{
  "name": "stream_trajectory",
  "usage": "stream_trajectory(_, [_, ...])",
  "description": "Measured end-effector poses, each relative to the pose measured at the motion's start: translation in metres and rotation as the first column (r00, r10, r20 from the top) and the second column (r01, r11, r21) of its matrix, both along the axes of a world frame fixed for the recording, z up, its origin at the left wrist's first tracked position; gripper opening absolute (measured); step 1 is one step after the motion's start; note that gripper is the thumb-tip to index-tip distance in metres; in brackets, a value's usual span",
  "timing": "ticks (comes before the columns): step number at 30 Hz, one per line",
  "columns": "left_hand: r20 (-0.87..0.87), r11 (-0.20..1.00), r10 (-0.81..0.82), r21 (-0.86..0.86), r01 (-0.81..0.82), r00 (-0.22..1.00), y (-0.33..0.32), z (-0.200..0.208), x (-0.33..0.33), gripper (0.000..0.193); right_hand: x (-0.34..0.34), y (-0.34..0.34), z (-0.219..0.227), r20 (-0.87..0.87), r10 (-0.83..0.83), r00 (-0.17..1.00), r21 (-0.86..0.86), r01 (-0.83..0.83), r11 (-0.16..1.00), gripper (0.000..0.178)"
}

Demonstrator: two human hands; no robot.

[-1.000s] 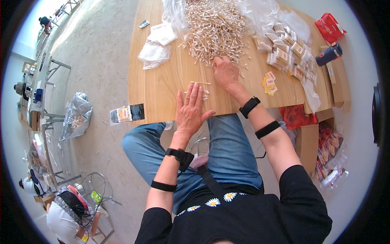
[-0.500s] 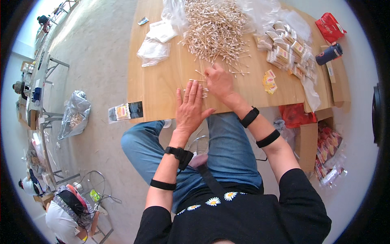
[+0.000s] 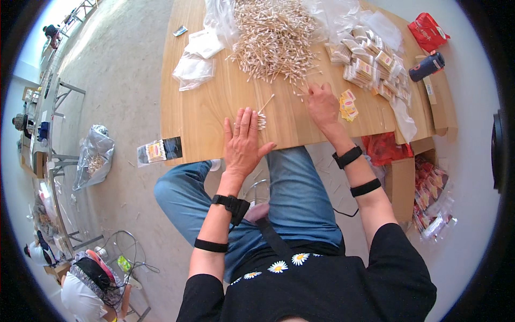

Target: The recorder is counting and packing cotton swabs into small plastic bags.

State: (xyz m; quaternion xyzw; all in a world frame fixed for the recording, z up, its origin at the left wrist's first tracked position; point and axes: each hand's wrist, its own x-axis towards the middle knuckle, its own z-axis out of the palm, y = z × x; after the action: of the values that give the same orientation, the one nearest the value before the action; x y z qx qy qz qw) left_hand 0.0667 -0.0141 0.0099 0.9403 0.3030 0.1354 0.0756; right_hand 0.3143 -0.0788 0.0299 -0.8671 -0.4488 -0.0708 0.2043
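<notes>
My left hand [image 3: 244,140] lies flat with fingers stretched, pressing a small group of cotton swabs [image 3: 262,121] against the table near its front edge. Their white tips show past the fingers, and one swab [image 3: 266,103] sticks out at a slant. My right hand [image 3: 323,109] is closed in a pinch beside a few loose swabs [image 3: 299,92] at the right fringe of the big swab pile [image 3: 274,37]. What its fingertips hold, if anything, is hidden. Just right of that hand lie small yellow cards [image 3: 348,105].
Packed swab bundles [image 3: 370,61] are heaped at the right, near a dark bottle [image 3: 427,66] and a red bag [image 3: 428,32]. Clear plastic bags [image 3: 193,70] lie at the left. A packet of swabs [image 3: 156,151] sits on the front left corner of the table [image 3: 214,107].
My right hand has moved right, from beside the left hand to the loose swabs near the yellow cards. My left hand has stayed flat on its swabs. The whole view has shifted slightly.
</notes>
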Motion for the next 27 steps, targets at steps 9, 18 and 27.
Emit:
stream_trajectory(9, [-0.002,1.000,0.000,0.000,0.000,1.000,0.000,0.001,0.000,0.096,-0.048,0.040,0.005,-0.118,0.370,0.922,0.019,-0.370,0.929,0.006])
stream_trajectory(18, [0.013,1.000,-0.004,0.006,0.004,1.000,0.000,0.003,0.000,0.096,-0.044,0.050,0.004,-0.187,0.251,0.950,-0.105,-0.273,0.956,0.009])
stream_trajectory(27, [0.040,1.000,0.002,-0.001,-0.002,0.999,0.000,0.002,0.000,0.094,-0.046,0.066,0.006,-0.208,0.432,0.878,-0.066,-0.453,0.889,0.012])
